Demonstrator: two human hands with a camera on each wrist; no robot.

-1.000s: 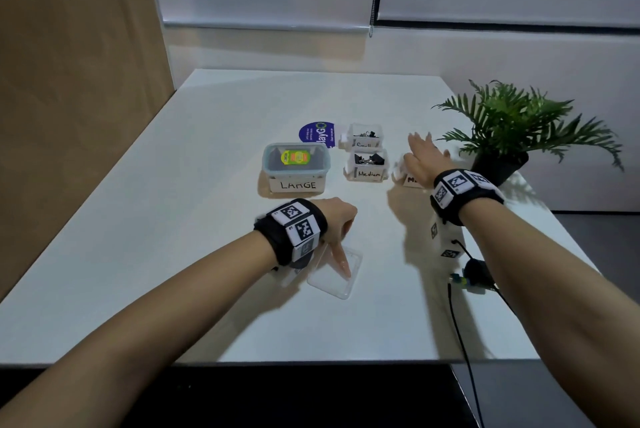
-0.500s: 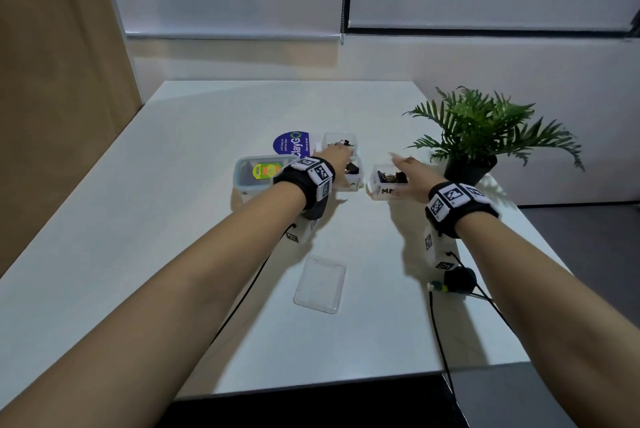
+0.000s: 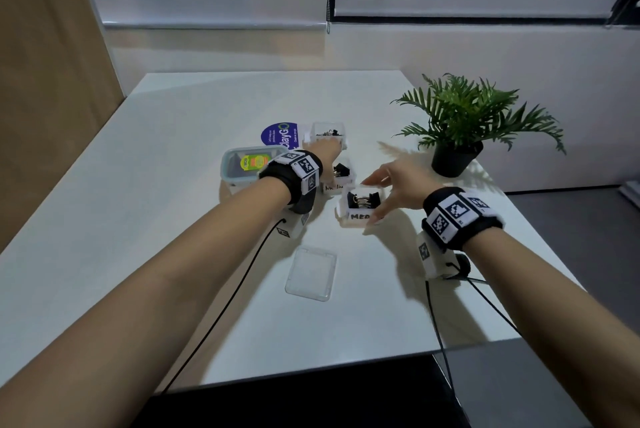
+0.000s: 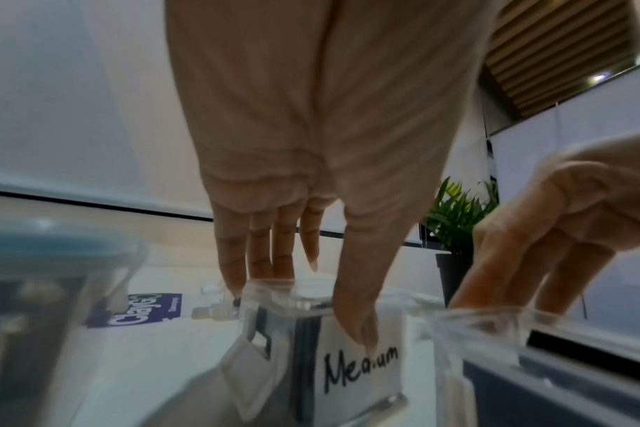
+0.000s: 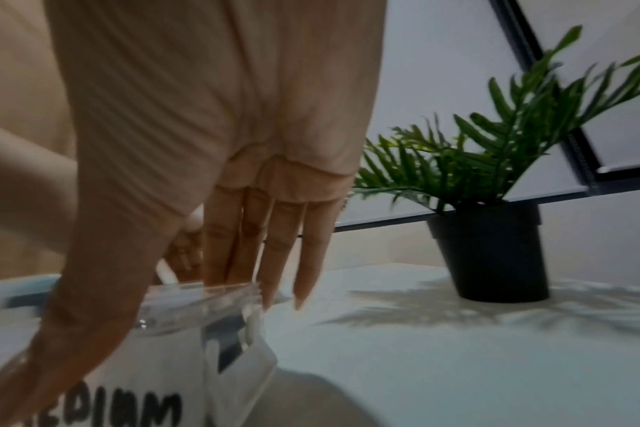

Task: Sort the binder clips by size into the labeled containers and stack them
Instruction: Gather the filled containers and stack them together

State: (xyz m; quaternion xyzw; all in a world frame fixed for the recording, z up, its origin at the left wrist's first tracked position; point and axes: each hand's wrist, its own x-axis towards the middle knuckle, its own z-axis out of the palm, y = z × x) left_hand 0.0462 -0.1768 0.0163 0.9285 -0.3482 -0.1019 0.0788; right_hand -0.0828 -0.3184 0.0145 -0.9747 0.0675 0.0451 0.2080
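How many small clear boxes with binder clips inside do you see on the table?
3. One is at the back beside the blue sticker; one sits under the left hand, labelled Medium; the nearest one is gripped by the right hand. More could be hidden behind the arms.

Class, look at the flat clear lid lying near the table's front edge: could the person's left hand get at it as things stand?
Probably yes, but not at once. The lid lies bare, nothing on or over it, beside the left forearm. But the left hand is busy farther back, gripping a clear box labelled Medium, and would have to let go first.
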